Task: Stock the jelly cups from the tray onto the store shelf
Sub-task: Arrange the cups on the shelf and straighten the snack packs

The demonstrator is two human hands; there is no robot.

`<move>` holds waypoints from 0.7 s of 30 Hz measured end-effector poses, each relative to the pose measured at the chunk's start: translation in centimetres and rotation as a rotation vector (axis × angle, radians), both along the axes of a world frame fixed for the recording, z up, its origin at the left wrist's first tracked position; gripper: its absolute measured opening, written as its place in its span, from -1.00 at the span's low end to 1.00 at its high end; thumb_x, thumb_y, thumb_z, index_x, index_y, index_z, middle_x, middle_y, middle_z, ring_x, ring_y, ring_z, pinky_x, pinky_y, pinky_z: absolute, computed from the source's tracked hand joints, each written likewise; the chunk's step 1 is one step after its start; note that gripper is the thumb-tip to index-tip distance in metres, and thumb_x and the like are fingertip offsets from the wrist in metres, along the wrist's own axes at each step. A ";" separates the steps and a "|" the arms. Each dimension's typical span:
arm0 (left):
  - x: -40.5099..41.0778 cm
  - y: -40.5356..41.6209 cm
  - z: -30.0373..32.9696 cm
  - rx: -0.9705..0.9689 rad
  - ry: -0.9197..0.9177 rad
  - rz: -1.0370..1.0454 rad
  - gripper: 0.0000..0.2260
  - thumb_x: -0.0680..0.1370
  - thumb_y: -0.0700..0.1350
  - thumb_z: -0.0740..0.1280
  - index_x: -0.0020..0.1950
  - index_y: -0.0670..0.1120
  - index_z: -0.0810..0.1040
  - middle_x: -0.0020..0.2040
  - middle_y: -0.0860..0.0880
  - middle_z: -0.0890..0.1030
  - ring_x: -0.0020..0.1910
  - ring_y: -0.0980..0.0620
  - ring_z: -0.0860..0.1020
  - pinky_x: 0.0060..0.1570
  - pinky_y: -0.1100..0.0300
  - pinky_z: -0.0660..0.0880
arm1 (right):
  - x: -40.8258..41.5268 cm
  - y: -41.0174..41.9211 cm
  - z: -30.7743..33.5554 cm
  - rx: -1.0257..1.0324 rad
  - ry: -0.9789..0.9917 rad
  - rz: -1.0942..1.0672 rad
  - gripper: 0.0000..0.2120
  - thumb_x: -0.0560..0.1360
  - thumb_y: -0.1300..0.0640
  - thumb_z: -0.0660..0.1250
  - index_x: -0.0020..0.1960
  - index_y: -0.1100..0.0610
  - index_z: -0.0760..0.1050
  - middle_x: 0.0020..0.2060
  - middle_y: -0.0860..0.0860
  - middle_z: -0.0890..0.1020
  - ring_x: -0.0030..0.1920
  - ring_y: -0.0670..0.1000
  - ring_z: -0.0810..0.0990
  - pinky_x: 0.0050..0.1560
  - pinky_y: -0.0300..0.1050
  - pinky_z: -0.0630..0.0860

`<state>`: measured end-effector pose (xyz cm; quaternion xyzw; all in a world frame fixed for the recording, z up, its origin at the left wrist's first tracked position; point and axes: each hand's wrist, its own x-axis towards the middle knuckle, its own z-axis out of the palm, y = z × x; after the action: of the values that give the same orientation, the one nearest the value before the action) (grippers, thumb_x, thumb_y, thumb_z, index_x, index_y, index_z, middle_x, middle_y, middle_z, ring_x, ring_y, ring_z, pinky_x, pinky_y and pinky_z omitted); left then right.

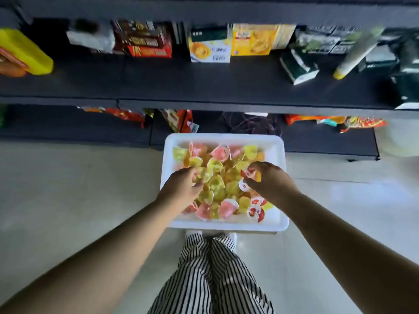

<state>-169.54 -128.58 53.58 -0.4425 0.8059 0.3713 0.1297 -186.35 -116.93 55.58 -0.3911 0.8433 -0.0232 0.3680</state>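
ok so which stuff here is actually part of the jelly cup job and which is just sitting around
Part of the job: white tray, jelly cups, dark shelf, left hand, right hand.

Just there: yellow boxes, red snack box, snack bags, tipped tube.

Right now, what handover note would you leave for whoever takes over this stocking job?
Left hand: down in the white tray, fingers curled among the jelly cups.
Right hand: also in the tray, pinching cups.
Tray sits on the floor below the dark shelf, heaped with cups.
Done: no cups visible on that shelf yet.
Left: lift cups out and set them on the bare front of the shelf.
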 end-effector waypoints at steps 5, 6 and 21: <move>2.3 3.2 -9.4 0.165 -0.175 0.116 -0.66 0.58 0.01 0.21 0.25 -0.17 0.46 0.21 -0.11 0.55 0.17 -0.07 0.51 0.02 0.19 0.40 | 2.3 2.2 -10.2 0.161 -0.187 -0.174 -0.60 0.51 0.01 0.29 0.30 0.13 0.43 0.20 0.14 0.56 0.15 0.17 0.54 0.13 -0.02 0.49; 2.7 3.9 -11.1 0.192 -0.198 0.123 -0.65 0.59 0.02 0.20 0.24 -0.19 0.46 0.19 -0.13 0.56 0.16 -0.08 0.51 0.02 0.16 0.41 | 2.9 2.5 -12.0 0.183 -0.209 -0.188 -0.60 0.51 0.01 0.30 0.30 0.13 0.43 0.21 0.14 0.55 0.17 0.16 0.53 0.15 -0.02 0.47; 4.0 7.0 -24.0 0.019 -0.301 0.009 -0.53 0.49 0.12 0.32 0.29 -0.12 0.39 0.20 -0.13 0.53 0.21 -0.18 0.45 0.17 0.00 0.40 | 8.5 1.4 -23.8 0.174 -0.352 -0.901 -0.35 0.44 0.06 0.37 0.43 0.10 0.16 0.29 0.12 0.31 0.19 0.09 0.45 0.07 -0.19 0.38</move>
<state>-165.57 -121.56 29.56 -0.4957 0.7718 0.3089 0.2513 -177.85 -115.57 31.82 0.0544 0.8524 -0.1751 0.4897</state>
